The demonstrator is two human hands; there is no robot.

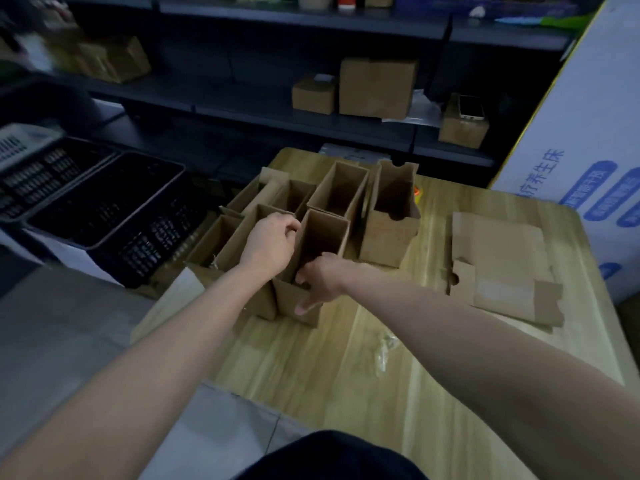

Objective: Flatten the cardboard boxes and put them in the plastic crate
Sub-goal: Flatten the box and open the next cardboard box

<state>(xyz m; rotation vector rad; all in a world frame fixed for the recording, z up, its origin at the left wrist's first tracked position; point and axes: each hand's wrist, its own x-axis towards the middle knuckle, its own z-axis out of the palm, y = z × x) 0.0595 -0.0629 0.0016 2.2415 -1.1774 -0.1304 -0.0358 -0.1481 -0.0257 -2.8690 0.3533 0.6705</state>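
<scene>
Fingers [293, 226] of left hand [273, 242] and right hand [320, 280] grip one cardboard box [323, 237].

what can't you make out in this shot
Head view only.
Fingertips of the right hand: hidden in the box it grips.
The orange thing: mostly behind the tall box.
Contents of the near crate: too dark.
The shelf boxes top left: blurred.
</scene>
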